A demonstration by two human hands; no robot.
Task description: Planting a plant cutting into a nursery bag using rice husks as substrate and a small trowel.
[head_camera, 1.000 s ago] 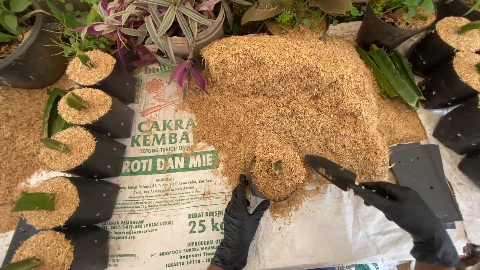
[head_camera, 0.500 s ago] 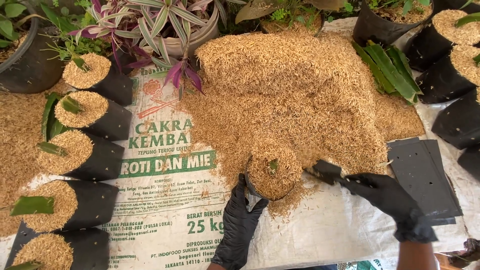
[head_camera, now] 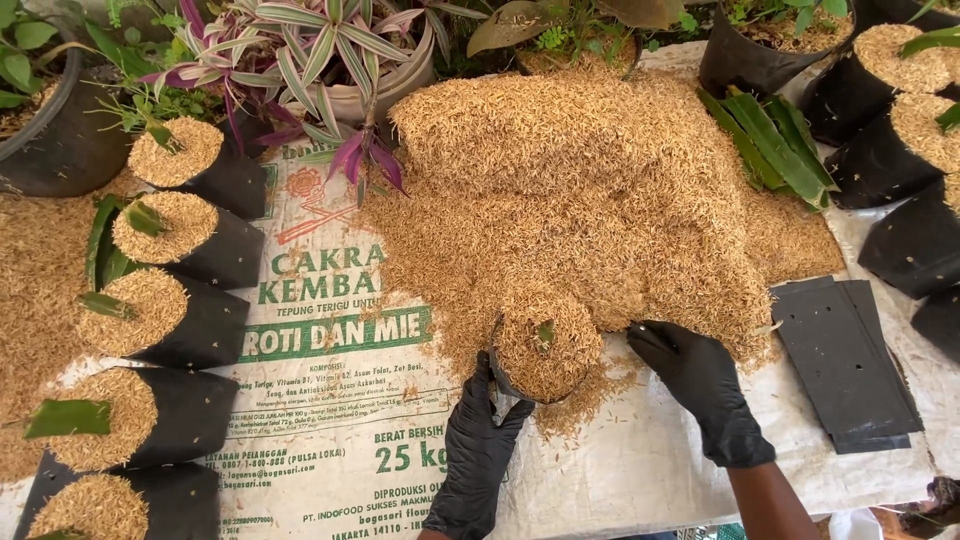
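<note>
My left hand (head_camera: 483, 440), in a black glove, grips the near rim of a small black grow bag (head_camera: 503, 385). The bag is heaped with tan rice husk (head_camera: 545, 360), and a small green cutting (head_camera: 546, 332) pokes out of the top. My right hand (head_camera: 700, 385), also gloved in black, rests to the right of the bag at the foot of the big husk pile (head_camera: 580, 190). Its fingers are curled around a black scoop. The scoop's blade is pushed into the husk and hidden.
Several filled black bags with green cuttings (head_camera: 150, 300) line the left side on a printed white sack (head_camera: 330, 440). Flat empty black bags (head_camera: 845, 365) lie at the right. Loose green cuttings (head_camera: 775, 140) and more bags sit at the far right, with potted plants (head_camera: 330, 50) behind.
My right hand moved left and down, driving the black scoop from above the sack into the pile's edge beside the bag. My left hand stayed on the bag.
</note>
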